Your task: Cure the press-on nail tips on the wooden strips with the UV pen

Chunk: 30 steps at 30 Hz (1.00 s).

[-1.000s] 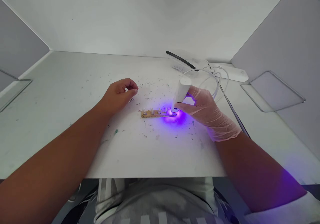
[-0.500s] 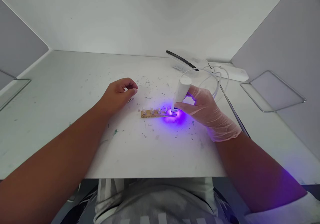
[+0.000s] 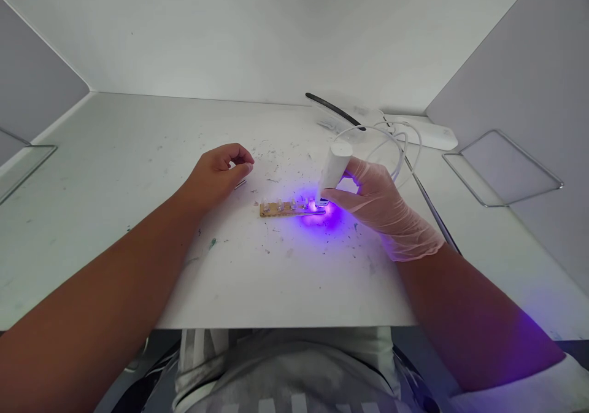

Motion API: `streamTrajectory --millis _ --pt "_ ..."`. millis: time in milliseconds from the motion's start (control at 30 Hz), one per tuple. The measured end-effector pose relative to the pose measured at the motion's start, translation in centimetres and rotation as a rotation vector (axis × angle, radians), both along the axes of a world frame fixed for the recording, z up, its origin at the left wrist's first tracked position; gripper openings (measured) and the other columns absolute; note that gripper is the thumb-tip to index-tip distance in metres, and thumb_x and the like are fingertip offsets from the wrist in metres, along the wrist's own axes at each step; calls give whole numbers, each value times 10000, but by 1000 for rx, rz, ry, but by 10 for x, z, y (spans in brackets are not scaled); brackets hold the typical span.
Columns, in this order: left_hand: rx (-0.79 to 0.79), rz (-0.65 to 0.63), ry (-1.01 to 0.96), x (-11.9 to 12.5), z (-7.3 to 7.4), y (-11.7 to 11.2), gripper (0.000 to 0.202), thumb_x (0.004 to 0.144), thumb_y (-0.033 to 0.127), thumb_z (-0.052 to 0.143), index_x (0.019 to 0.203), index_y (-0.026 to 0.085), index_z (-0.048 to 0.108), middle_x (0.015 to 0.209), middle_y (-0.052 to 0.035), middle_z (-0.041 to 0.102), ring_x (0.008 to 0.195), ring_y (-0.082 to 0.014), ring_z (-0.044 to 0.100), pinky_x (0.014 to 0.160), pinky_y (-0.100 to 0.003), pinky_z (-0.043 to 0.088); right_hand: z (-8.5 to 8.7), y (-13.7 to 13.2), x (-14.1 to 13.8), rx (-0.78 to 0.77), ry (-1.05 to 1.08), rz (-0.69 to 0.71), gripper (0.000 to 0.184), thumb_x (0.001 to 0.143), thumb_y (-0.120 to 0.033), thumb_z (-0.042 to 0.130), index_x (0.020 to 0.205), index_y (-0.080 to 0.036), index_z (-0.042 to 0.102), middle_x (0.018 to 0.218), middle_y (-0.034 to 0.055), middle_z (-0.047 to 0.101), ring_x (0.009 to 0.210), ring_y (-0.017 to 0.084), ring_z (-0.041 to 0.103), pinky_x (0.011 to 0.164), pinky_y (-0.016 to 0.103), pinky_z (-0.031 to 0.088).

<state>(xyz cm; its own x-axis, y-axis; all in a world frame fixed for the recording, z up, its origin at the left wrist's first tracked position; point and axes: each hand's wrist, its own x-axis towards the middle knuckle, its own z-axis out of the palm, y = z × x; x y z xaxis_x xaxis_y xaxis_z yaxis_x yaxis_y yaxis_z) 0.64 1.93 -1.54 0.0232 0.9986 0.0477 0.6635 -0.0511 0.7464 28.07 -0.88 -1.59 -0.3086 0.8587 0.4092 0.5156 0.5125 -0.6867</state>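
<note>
A small wooden strip [image 3: 286, 210] with several clear pieces standing in a row lies on the white table [image 3: 115, 173]. My right hand [image 3: 381, 207], in a thin clear glove, grips a white corded lamp pen [image 3: 334, 167] tilted tip-down on the strip's right end, where violet light glows. My bare left hand [image 3: 216, 177] rests on the table left of the strip, fingers curled, with a small thin metal piece [image 3: 240, 184] under its fingertips.
A white cable [image 3: 396, 140] loops from the pen toward a white device [image 3: 427, 134] at the back right. A thin dark rod [image 3: 427, 201] lies along the right side. Wire frames [image 3: 506, 167] stand at both side walls. Small scraps litter the tabletop.
</note>
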Motion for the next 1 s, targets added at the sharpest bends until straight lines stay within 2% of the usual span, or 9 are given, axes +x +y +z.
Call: streamTrajectory --millis 1000 --pt "44 -20 27 -1 -1 1 106 761 319 609 813 242 659 862 -21 655 632 -129 501 519 -250 393 1 -3 -1 -18 8 13 48 746 -192 663 780 -209 634 747 -22 674 729 147 625 688 328 490"
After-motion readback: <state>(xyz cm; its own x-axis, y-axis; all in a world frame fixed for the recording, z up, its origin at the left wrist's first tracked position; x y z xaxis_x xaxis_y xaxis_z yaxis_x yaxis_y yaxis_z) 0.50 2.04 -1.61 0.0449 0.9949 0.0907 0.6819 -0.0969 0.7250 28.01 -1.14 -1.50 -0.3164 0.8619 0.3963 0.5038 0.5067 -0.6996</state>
